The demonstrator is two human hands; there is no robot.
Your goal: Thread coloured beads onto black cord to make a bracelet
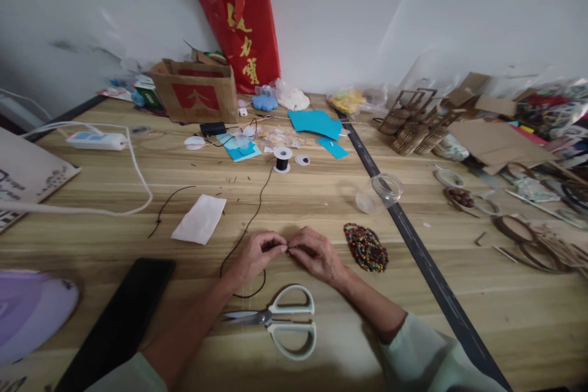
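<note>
Fingertips of my left hand [260, 255] and my right hand [316, 255] meet over the middle of the table, both pinched. Between them is the end of a thin black cord [253, 213]; the exact spot is tiny and partly hidden by the fingers. The cord loops under my left hand and runs back to a white spool [282, 160] wound with black cord. Close in front of me lie scissors [269, 318] with pale handles, blades pointing left and slightly apart. Right of my right hand sits a coil of multicoloured beads [366, 248].
A white paper piece [199, 219] and a short knotted cord [162, 211] lie left, near a black phone [119, 318]. Clear plastic container [379, 192] stands right, by a dark strip [427, 257]. Blue sheets [315, 124], a cardboard box [195, 95] and small baskets [407, 131] are farther back.
</note>
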